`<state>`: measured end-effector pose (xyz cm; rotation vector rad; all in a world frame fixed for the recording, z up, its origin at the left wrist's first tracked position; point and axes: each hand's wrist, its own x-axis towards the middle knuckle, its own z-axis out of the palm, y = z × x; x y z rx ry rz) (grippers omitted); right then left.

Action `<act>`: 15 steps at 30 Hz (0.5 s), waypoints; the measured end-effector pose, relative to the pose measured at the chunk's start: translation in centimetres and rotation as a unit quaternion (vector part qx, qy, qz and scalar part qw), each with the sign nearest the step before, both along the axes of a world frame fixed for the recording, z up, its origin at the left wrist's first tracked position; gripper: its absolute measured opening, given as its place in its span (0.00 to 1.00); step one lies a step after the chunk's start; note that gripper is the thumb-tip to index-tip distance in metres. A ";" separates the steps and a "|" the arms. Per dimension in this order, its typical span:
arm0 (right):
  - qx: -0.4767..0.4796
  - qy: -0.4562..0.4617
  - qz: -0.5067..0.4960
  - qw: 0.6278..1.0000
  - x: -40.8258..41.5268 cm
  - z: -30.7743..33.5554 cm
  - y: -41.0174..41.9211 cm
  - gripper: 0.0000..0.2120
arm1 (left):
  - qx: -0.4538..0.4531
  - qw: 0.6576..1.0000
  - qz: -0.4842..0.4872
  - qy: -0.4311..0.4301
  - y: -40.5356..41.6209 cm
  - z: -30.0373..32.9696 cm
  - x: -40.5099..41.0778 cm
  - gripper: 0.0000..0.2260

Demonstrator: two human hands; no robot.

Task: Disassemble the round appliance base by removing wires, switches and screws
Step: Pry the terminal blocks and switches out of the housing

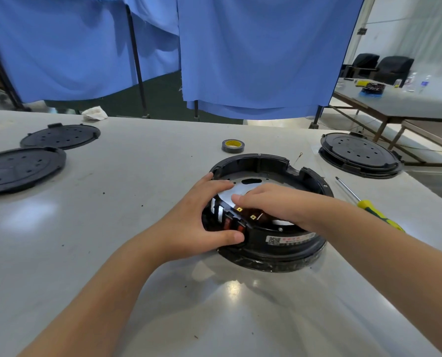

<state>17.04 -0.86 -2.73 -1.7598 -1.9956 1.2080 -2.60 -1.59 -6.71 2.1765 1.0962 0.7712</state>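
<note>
**benchrat:** Two hands on the round appliance base, mid-table. Left hand curls round its near-left rim, thumb on the red switches. Right hand reaches inside; can't tell what its fingers hold.

**solderjoe:** Room around it?

**benchrat:** Bare table left and near. Screwdriver just right, tape roll beyond.

A pale counter carries the clutter. At about ten o'clock lie two flat black perforated discs, side by side, with a crumpled white rag just beyond them at the far edge. At twelve o'clock sits a roll of dark tape. At two o'clock rests a stack of black round covers. At three o'clock lies a screwdriver with a yellow-green handle. Blue curtains hang behind; a second table and dark chairs stand far right.
</note>
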 end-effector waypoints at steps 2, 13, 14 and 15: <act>0.019 0.015 0.003 1.000 0.1 0.0 0.0 0.21 | 0.012 1.000 0.000 -0.001 0.1 -0.1 0.0 0.37; 0.181 -0.041 0.061 0.981 -0.7 -0.1 -1.5 0.27 | 0.012 1.000 -0.016 0.002 0.4 0.2 0.0 0.26; 0.203 -0.061 0.071 0.975 -0.8 -0.1 -1.7 0.26 | 0.013 1.000 -0.012 0.003 0.4 0.1 0.0 0.27; 0.221 -0.080 0.080 0.969 -0.9 -0.1 -1.9 0.24 | 0.016 1.000 -0.009 0.006 0.4 0.1 0.0 0.28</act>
